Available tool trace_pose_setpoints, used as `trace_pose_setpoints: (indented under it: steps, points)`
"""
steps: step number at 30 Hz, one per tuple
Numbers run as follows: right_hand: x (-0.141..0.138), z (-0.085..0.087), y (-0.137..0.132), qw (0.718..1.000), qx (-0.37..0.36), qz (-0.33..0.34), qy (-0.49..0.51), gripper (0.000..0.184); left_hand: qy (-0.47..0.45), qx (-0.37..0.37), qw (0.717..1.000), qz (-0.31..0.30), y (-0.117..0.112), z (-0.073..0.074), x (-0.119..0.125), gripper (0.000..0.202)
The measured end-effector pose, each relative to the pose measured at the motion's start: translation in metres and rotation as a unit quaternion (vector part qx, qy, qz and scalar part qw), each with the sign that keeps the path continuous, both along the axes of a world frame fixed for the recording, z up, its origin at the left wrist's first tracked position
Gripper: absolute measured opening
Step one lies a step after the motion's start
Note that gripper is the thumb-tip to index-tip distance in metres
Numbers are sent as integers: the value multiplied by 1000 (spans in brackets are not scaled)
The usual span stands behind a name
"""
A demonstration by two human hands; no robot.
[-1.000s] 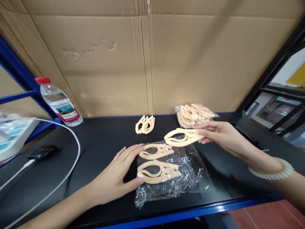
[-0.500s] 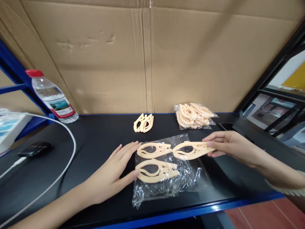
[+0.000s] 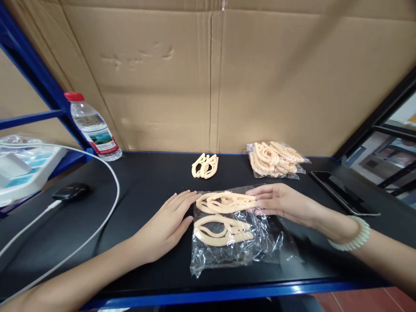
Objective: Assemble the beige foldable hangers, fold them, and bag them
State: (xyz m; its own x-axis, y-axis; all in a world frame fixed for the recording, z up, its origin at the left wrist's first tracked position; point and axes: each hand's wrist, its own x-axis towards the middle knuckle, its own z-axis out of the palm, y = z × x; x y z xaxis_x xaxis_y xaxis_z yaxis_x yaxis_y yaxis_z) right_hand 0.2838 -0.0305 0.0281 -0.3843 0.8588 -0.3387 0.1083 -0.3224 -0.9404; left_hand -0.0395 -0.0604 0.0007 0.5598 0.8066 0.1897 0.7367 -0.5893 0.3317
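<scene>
A clear plastic bag lies flat on the black table, with beige folding hangers on or in it. My right hand, a pale bead bracelet on its wrist, pinches the end of one folded hanger. That hanger overlaps another folded hanger in the upper row. Below them is a lower folded hanger, lying by itself. My left hand rests with fingers stretched out at the bag's left edge, fingertips by the upper hangers.
Bagged hangers are piled at the back right, and a small folded hanger pair sits at the back middle. A tablet-like device is at right. Leftward are a water bottle, a black device and a white cable.
My right hand has moved its hanger left, from beside the upper hanger to over it. My left thumb has come off the lower hanger. The view has shifted, showing more of the tablet-like device.
</scene>
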Motion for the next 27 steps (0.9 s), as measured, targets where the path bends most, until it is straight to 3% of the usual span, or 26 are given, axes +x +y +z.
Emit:
trace_pose_setpoints:
  steps: [6, 13, 20, 22, 27]
  points:
    - [-21, -14, 6, 988, 133, 6, -73, 31, -15, -5, 1000, -9, -1, 1, 1, 48]
    - [-21, -34, 12, 955, 269, -15, -122, 23, -17, -13, 1000, -6, -1, 3, 1, 50]
    - [-22, -41, 17, 875, 422, -39, -233, 15, -10, -13, 1000, -2, 1, 3, 2, 47]
    - [-23, -38, 17, 868, 426, -33, -251, 16, -8, -9, 1000, -1, 2, 4, 2, 47]
    - [-13, -17, 19, 890, 371, -19, -263, 19, -10, 12, 1000, 7, 2, 6, 0, 46]
